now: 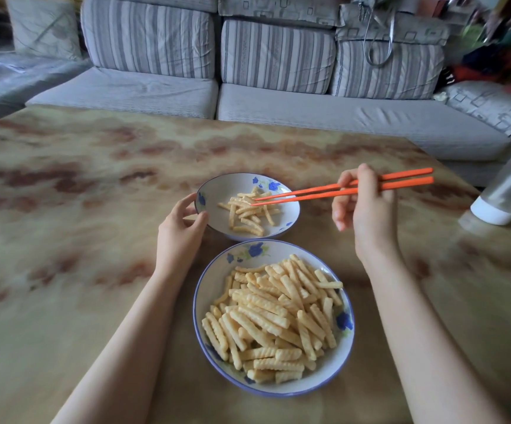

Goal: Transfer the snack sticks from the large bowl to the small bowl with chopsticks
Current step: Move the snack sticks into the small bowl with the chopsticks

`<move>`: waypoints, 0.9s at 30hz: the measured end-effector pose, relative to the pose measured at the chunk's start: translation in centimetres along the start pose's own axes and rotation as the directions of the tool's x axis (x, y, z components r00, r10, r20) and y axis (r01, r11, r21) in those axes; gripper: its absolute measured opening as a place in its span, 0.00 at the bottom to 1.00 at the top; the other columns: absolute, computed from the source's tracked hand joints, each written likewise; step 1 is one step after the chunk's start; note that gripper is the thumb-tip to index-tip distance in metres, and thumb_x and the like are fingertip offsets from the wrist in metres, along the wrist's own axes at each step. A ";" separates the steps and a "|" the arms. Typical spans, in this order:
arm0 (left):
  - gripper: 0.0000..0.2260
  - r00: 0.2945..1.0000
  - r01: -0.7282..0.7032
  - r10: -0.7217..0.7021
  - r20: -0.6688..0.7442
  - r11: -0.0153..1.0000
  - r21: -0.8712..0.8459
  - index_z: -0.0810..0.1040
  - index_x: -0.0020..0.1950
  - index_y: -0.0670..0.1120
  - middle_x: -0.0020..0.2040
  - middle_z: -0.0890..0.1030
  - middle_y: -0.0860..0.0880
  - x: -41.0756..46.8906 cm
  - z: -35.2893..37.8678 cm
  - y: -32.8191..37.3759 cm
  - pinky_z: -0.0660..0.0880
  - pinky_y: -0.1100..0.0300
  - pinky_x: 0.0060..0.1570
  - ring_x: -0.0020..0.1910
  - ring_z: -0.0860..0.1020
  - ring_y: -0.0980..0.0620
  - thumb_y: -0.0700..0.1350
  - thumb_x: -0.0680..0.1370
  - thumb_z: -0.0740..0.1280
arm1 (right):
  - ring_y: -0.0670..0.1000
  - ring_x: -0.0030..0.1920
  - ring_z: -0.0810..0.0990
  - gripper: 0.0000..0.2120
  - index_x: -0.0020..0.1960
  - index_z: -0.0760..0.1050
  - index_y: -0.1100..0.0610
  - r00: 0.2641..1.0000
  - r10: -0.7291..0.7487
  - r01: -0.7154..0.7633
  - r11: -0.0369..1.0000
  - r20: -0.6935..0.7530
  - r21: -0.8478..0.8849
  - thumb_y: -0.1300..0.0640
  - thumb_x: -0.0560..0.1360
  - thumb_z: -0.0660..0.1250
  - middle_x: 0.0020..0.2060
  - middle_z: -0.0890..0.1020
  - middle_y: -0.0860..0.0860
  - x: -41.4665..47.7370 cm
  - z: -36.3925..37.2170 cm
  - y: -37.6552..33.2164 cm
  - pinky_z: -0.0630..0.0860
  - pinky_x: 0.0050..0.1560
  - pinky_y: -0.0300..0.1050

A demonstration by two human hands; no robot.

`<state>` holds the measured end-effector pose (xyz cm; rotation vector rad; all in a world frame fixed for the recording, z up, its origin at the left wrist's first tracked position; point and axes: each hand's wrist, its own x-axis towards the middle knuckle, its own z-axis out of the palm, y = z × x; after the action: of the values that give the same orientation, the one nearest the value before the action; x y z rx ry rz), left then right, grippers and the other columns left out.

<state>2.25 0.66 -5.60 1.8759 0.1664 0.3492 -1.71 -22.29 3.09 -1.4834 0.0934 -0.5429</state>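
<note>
Sofa (278, 117): grey striped, across upper frame.
Table (64, 209): mottled tan, centre.
Large bowl (195, 307): lower centre, heaped with snack sticks (272, 316).
Small bowl (223, 188): just above it, with a few sticks.
Left hand (180, 228): grips the small bowl's left rim.
Right hand (367, 209): pinches orange chopsticks (324, 192), tips low over the small pile.
Best released low, with the bowl held steady.

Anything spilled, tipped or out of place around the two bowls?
Nothing stands out. The snack sticks all lie inside the small bowl and the large bowl, none on the table. Neither has tipped. The left hand grips the small bowl's rim; the right hand holds the chopsticks over it.
</note>
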 end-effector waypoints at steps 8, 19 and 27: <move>0.18 1.000 0.003 -0.003 0.000 1.000 -0.001 0.76 0.66 0.53 0.44 0.79 0.58 -0.1 0.0 0.1 0.73 0.61 0.48 0.43 0.80 0.54 0.44 0.77 0.66 | 0.50 0.17 0.64 0.19 0.35 0.70 0.58 1.000 0.006 -0.006 1.000 0.002 0.004 0.55 0.82 0.52 0.17 0.69 0.52 -0.9 1.2 -0.3 0.59 0.20 0.35; 0.18 1.000 -0.006 0.006 0.013 1.000 -0.003 0.75 0.67 0.53 0.49 0.80 0.54 -0.3 -0.1 0.2 0.71 0.65 0.44 0.42 0.79 0.57 0.44 0.77 0.66 | 0.52 0.16 0.61 0.19 0.35 0.70 0.58 0.996 -0.008 0.013 0.998 0.091 -0.056 0.56 0.82 0.52 0.16 0.68 0.53 -2.1 -0.7 -2.8 0.57 0.20 0.36; 0.18 1.000 -0.013 0.013 0.006 1.000 0.006 0.75 0.67 0.52 0.45 0.79 0.56 -0.2 -0.1 0.2 0.70 0.73 0.40 0.36 0.77 0.65 0.43 0.77 0.66 | 0.51 0.16 0.59 0.19 0.35 0.71 0.59 0.974 0.047 -0.012 0.988 0.222 -0.156 0.56 0.82 0.52 0.16 0.67 0.53 -2.6 -1.2 -3.8 0.57 0.20 0.36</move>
<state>1.96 0.65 -5.42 1.8842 0.1509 0.3519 -5.51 -22.31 5.88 -1.6822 -0.0207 -0.3460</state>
